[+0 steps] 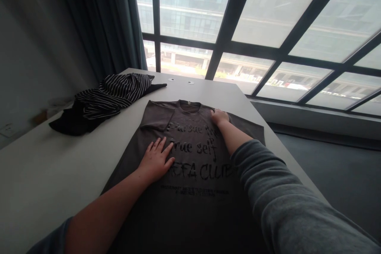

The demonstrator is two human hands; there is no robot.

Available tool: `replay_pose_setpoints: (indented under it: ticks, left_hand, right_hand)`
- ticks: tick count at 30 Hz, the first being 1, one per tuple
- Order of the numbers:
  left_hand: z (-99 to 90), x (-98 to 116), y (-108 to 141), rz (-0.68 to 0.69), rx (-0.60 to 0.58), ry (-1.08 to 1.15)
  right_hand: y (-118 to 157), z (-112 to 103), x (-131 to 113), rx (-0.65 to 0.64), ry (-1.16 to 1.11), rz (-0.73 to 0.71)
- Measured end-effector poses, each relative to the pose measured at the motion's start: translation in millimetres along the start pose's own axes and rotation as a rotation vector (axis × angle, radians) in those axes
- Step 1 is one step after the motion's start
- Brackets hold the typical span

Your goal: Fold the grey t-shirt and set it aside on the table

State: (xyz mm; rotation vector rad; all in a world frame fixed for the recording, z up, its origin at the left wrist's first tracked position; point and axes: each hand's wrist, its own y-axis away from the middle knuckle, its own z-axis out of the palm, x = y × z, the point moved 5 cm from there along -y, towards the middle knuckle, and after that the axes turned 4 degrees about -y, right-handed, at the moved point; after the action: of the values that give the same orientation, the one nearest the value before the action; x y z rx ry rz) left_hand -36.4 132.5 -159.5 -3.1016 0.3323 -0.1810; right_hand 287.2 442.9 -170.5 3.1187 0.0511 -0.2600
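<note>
White table (pixel 44 174) bears a printed grey T-shirt (pixel 193 158); left hand (pixel 155 162) lies widely spread on it; right hand (pixel 220 116) curls near collar (pixel 189 112), grip unclear.

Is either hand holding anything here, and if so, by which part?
The left hand lies spread on the shirt, holding nothing. The right hand is curled at the shirt's right-side shoulder; whether it grips there cannot be told.

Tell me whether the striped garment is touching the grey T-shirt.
Apart. The head view shows a bare strip of white table between the striped garment and the grey T-shirt.
</note>
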Motion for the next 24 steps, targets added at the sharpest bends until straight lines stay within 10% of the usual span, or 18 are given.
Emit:
replay_pose_setpoints:
  ticks: [13, 24]
  left_hand:
    - [-2.1, -0.6, -0.3, -0.003, -0.014, -0.017]
    - [-1.1, -0.6, -1.2, -0.007, -0.006, 0.012]
  right_hand:
    - [-3.8, -2.9, 50.8, -0.07, -0.047, -0.009]
    - [45.1, -34.5, 165.1, 0.126, -0.014, 0.018]
